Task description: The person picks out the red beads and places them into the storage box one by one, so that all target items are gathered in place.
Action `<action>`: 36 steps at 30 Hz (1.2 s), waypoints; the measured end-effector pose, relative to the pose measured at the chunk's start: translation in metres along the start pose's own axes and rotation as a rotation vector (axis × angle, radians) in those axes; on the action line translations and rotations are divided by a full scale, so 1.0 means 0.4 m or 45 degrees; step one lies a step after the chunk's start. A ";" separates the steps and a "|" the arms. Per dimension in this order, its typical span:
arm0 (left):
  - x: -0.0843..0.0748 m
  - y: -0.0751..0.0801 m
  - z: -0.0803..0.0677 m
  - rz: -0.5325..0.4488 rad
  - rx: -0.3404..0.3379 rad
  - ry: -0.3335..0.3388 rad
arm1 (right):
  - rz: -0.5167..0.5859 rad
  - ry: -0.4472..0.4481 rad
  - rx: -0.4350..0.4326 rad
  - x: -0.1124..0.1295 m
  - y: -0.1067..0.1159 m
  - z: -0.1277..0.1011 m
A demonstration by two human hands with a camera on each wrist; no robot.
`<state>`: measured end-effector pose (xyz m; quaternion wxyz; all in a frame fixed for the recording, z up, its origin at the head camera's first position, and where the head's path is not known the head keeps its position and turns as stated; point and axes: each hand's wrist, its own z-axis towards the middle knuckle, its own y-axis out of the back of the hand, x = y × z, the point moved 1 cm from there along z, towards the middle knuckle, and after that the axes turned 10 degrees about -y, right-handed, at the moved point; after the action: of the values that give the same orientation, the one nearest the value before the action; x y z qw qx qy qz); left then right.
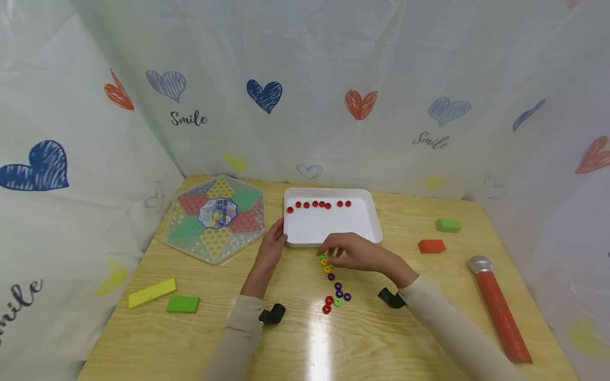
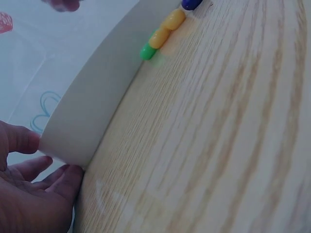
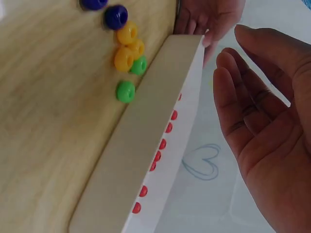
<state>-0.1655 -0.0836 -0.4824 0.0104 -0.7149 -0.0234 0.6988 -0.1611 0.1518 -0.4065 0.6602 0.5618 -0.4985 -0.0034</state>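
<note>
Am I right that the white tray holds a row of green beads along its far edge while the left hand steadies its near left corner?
Not quite: the beads in the white tray are red, not green, as the head view shows and the right wrist view confirms. They do lie in a row along the far edge, and the left hand does touch the tray's near left corner.

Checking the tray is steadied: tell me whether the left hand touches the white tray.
Touching. The left wrist view shows the left hand with fingertips against the corner of the white tray.
</note>
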 end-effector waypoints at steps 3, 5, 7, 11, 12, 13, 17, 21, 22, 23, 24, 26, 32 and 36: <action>0.000 0.000 0.001 0.004 0.003 -0.005 | -0.012 0.005 0.017 0.004 -0.019 -0.022; 0.000 0.000 0.002 0.002 0.000 -0.003 | -0.019 0.002 0.042 0.004 -0.034 -0.035; 0.003 0.001 0.003 0.002 -0.002 -0.005 | -0.030 -0.004 0.075 0.004 -0.052 -0.043; 0.008 0.003 0.005 -0.001 0.001 -0.005 | -0.054 -0.030 0.155 0.004 -0.088 -0.058; 0.007 0.002 0.004 0.000 0.001 -0.005 | -0.063 -0.030 0.167 0.005 -0.096 -0.061; 0.007 0.002 0.004 0.002 0.002 -0.003 | -0.073 -0.026 0.174 0.002 -0.105 -0.063; 0.005 0.001 0.001 0.003 -0.002 0.006 | -0.107 0.007 0.176 -0.010 -0.136 -0.069; 0.004 0.000 0.001 -0.012 -0.004 -0.004 | -0.095 0.003 0.183 -0.011 -0.151 -0.075; 0.003 0.000 0.001 -0.015 -0.005 -0.007 | -0.097 0.002 0.180 -0.010 -0.152 -0.076; 0.003 0.000 0.001 -0.018 -0.004 -0.007 | -0.098 0.004 0.175 -0.008 -0.152 -0.077; 0.003 -0.001 0.001 -0.017 -0.001 -0.006 | -0.100 0.003 0.169 -0.007 -0.153 -0.079; 0.005 -0.001 0.001 -0.013 0.002 0.001 | -0.101 0.008 0.154 -0.007 -0.155 -0.082; 0.010 0.001 0.002 -0.010 0.006 0.016 | -0.112 0.028 0.113 -0.003 -0.167 -0.087; 0.007 0.000 0.001 -0.011 -0.001 0.009 | -0.140 0.025 0.095 0.006 -0.170 -0.091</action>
<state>-0.1660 -0.0835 -0.4853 0.0134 -0.7171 -0.0268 0.6963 -0.0979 0.1523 -0.4507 0.6423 0.6127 -0.4602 -0.0156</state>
